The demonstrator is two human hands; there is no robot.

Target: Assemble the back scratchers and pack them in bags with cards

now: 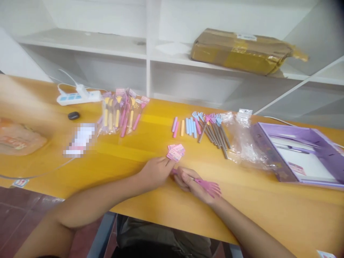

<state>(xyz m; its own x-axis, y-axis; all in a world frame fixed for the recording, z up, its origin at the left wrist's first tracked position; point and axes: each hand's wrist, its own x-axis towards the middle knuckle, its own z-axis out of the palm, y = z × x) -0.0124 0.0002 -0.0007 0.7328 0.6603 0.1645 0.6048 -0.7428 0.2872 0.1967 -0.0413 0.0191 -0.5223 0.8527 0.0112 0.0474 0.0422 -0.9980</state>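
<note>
My right hand is closed around the metal shaft of a pink back scratcher. Its claw-shaped head points right, over my wrist. My left hand is closed at the other end of this back scratcher, where a bit of pink handle shows between the hands; its fingertips are partly hidden. Just beyond the left fingers are several pink printed cards, overlapping. Farther off lie loose handle sleeves in pink, blue, purple and orange. Beside them, back scratchers with bare metal rods form a fanned pile.
Bagged back scratchers lie at the back left, near a power strip, a black case and a blurred-out phone. Clear plastic bags and a purple box are on the right. A taped carton sits on the shelf.
</note>
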